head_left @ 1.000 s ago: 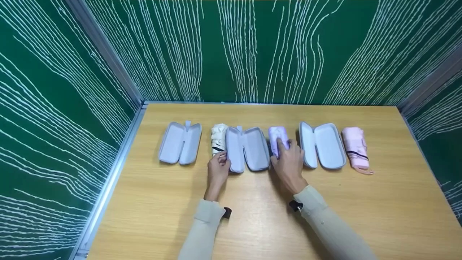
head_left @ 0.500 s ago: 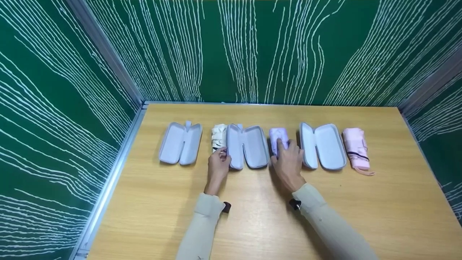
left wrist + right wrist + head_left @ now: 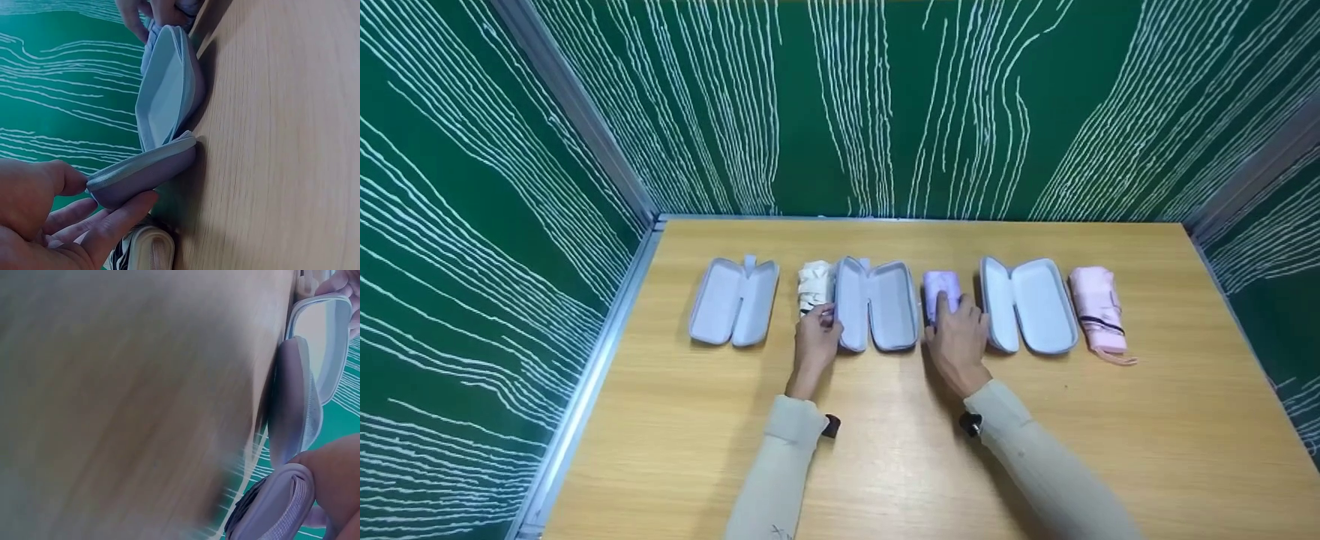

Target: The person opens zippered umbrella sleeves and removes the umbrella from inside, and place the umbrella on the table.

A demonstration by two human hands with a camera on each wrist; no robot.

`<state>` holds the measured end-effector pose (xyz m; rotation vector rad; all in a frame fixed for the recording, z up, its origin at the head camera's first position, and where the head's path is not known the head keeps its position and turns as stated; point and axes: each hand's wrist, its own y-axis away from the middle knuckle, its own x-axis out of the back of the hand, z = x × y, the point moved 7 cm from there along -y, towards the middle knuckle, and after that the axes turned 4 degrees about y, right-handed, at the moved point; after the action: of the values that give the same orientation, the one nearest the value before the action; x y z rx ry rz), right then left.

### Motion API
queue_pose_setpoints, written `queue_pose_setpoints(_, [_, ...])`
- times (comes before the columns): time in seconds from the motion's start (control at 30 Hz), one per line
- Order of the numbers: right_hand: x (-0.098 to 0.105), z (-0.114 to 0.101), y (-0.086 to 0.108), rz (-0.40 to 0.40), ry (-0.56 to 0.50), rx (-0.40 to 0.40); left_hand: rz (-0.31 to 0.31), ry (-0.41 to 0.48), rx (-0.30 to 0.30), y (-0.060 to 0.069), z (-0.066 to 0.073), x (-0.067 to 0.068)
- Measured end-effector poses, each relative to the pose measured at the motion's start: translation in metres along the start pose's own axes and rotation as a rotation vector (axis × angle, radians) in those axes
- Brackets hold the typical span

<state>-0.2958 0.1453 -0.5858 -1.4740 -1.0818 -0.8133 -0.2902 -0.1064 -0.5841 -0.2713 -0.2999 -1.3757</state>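
Note:
My left hand (image 3: 816, 341) pinches the left half of the middle grey zip case (image 3: 894, 307), which lies unfolded. In the left wrist view, the thumb (image 3: 70, 179) is at its rim and fingers lie against its outer wall. That half is tilted up. My right hand (image 3: 960, 341) holds a purple folded umbrella (image 3: 942, 283) by its near part, the index finger lying along its top. The umbrella's end (image 3: 275, 506) shows in the right wrist view. A white folded umbrella (image 3: 814, 281) lies just left of the middle case, partly hidden by my left hand.
Another unfolded grey case (image 3: 716, 304) lies at the left. A third unfolded case (image 3: 1042, 307) lies right of my right hand, with a pink folded umbrella (image 3: 1099, 307) beside it. Green walls with white lines stand round the wooden table (image 3: 885, 465).
The middle case's left half has tipped up more, and the case has shifted slightly right. The purple umbrella has slid slightly toward me. Both hands keep their hold.

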Motion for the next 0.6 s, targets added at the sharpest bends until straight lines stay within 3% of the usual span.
queue_pose_setpoints(0.27, [-0.0064, 0.0032, -0.0004, -0.047, 0.012, -0.021, -0.017, -0.023, 0.028, -0.0047, -0.0023, -0.0015])
queue_pose_setpoints(0.6, [-0.0088, 0.0054, -0.0036, -0.1, 0.032, -0.024, -0.027, -0.02, -0.014, -0.006, -0.0007, -0.0053])
